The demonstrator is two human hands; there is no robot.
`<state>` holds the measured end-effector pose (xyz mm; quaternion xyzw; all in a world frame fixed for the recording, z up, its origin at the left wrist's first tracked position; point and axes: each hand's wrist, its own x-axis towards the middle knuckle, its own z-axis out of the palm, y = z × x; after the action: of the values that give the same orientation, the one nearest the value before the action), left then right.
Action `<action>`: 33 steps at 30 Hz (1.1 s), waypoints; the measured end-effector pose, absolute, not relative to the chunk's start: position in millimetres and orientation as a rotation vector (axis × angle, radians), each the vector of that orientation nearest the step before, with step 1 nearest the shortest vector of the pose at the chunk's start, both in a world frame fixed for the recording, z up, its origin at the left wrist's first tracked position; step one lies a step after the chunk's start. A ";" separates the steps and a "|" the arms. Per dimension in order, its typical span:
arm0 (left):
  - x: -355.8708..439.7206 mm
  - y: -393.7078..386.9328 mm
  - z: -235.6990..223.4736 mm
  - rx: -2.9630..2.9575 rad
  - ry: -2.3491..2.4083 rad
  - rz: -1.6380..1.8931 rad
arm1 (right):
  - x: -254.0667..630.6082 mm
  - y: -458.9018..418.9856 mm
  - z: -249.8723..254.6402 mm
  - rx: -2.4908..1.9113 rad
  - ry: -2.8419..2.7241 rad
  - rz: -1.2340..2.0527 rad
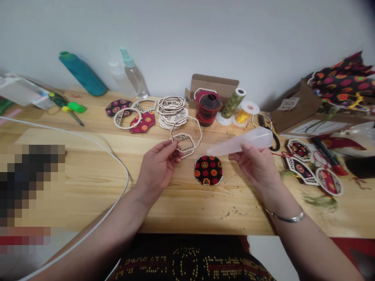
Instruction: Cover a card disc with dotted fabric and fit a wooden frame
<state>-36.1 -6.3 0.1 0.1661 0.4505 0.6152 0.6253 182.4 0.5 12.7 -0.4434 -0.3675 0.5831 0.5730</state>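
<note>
My left hand is closed, pinching the edge of a thin wooden lattice frame. Behind that frame shows a plain wooden outline ring; whether my fingers hold it too, I cannot tell. My right hand grips a translucent whitish squeeze bottle, tilted so its tapering nozzle points left and down. Below the nozzle tip, a rounded fabric-covered piece, black with red and orange flowers and a pale rim, lies flat on the wooden table. Neither hand touches it.
Behind my hands stand a stack of wooden frames, thread spools and a small cardboard box. Finished-looking ornaments and a carton of fabric are at right. A white cable crosses the left side.
</note>
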 end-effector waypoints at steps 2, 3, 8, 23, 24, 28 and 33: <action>-36.2 -6.3 0.2 0.383 1.034 1.420 | 183.3 1.5 20.3 -0.995 -0.787 1.424; -36.4 -6.4 0.2 0.383 1.035 1.423 | 184.6 1.6 24.8 -0.980 -0.761 1.431; -36.4 -6.3 0.6 0.381 1.040 1.411 | 193.1 -2.1 42.8 -0.940 -0.669 1.372; -34.8 -7.9 2.7 0.402 1.029 1.408 | 205.4 -26.8 -6.8 -1.425 -1.122 0.880; -34.8 -7.9 2.9 0.400 1.031 1.408 | 203.7 -26.7 -4.9 -1.431 -1.164 0.856; -34.8 -7.9 3.2 0.405 1.027 1.410 | 192.2 -25.0 5.3 -1.448 -1.263 0.800; -34.9 -7.6 3.3 0.396 1.030 1.408 | 185.1 -25.0 10.8 -1.441 -1.320 0.757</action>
<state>-34.9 -7.6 3.3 0.1725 0.4489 0.6139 0.6260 185.1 -25.0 10.8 -0.5958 -0.5456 0.3128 0.4994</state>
